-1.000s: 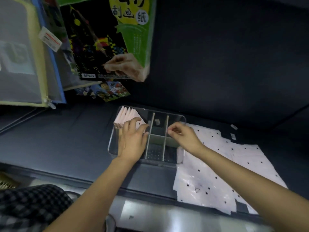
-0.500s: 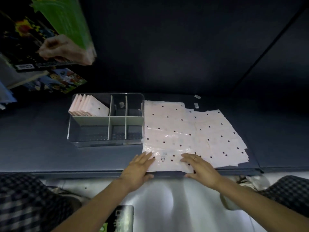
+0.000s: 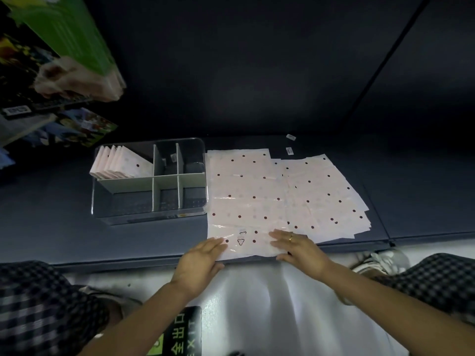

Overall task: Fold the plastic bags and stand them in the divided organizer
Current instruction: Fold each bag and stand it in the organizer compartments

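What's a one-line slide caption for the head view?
Both hands, left and right, flat on a dotted bag beside the organizer.

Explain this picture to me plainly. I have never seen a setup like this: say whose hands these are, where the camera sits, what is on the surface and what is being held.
There is no machine here. A person wears one wide-angle camera on the head, which looks forward and down, so the arms reach in from the bottom of the picture.

On the dark surface stands a clear divided organizer. Its far left compartment holds a row of folded bags standing on edge; the other compartments look nearly empty. To its right lies a loose pile of flat pink dotted plastic bags.

The left hand and the right hand lie flat with straight fingers on the near edge of the top bag. Neither has a grip on anything; they only rest on it. A ring shows on the right hand.

Colourful packets hang at the upper left.
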`<act>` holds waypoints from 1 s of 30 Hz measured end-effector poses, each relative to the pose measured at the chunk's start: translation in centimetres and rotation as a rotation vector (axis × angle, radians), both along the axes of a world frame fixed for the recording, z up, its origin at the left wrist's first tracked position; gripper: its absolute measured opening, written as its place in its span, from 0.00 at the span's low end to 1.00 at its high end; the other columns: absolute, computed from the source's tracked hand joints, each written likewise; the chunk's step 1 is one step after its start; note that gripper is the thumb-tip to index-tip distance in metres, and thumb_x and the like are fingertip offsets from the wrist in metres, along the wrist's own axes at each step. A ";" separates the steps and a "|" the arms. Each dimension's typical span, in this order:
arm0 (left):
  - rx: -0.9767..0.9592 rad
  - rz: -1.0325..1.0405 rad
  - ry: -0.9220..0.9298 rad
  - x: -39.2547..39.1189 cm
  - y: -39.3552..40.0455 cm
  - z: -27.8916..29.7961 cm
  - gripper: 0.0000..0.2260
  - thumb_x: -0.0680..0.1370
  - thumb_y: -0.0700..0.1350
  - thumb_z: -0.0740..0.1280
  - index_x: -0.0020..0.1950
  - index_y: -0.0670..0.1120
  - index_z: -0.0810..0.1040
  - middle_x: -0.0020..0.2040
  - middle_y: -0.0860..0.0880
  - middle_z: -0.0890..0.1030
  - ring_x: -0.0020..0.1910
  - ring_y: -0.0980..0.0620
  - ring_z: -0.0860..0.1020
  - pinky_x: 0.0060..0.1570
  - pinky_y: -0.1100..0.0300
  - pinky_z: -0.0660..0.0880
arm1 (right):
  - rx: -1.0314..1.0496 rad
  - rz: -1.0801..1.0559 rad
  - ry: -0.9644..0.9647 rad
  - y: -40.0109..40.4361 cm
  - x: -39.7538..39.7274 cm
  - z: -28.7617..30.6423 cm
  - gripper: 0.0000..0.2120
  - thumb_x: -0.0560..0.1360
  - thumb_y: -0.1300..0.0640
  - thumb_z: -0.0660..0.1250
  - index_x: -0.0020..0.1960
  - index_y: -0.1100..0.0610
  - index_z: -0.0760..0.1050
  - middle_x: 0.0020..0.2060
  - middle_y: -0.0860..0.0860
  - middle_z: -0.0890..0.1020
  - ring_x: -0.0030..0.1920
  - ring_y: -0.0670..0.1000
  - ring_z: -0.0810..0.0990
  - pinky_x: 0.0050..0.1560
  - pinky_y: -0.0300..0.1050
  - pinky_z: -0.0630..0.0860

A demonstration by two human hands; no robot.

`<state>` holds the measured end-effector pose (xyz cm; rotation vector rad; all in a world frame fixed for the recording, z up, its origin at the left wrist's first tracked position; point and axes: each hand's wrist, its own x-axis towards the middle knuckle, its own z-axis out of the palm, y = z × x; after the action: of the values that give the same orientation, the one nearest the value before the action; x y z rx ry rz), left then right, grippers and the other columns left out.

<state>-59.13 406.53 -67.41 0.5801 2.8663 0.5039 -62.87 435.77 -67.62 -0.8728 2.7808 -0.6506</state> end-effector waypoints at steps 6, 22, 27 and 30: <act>0.016 0.018 -0.034 0.1 0.1 0.2 0.22 0.77 0.51 0.66 0.70 0.53 0.69 0.66 0.56 0.71 0.63 0.52 0.70 0.60 0.61 0.68 | 0.045 -0.011 -0.003 0.1 0.3 0.5 0.07 0.75 0.58 0.69 0.50 0.56 0.83 0.60 0.48 0.79 0.63 0.47 0.76 0.64 0.32 0.66; 0.487 0.078 -0.494 -7.0 -0.1 9.3 0.08 0.73 0.41 0.72 0.39 0.53 0.77 0.31 0.58 0.76 0.31 0.64 0.73 0.37 0.70 0.70 | -0.095 -0.108 -0.840 0.3 -8.5 13.3 0.04 0.72 0.58 0.72 0.41 0.50 0.79 0.29 0.41 0.79 0.33 0.38 0.76 0.37 0.25 0.69; 0.515 0.295 -0.079 -7.1 1.0 9.6 0.12 0.76 0.40 0.68 0.57 0.51 0.77 0.49 0.56 0.77 0.46 0.57 0.73 0.48 0.63 0.70 | -0.270 -0.309 -0.775 0.0 -9.9 11.2 0.04 0.72 0.62 0.71 0.45 0.56 0.79 0.34 0.47 0.81 0.38 0.44 0.78 0.44 0.32 0.74; 0.398 0.273 0.235 -6.7 2.0 8.9 0.16 0.77 0.41 0.67 0.64 0.48 0.74 0.60 0.52 0.74 0.56 0.52 0.71 0.55 0.58 0.70 | -0.384 -0.492 -0.619 -0.7 -11.5 9.4 0.03 0.75 0.64 0.68 0.47 0.59 0.79 0.41 0.50 0.81 0.45 0.47 0.77 0.44 0.30 0.74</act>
<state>-65.85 408.51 -58.52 0.3160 3.1030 1.1377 -74.39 435.12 -58.25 0.0215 2.3121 -1.2983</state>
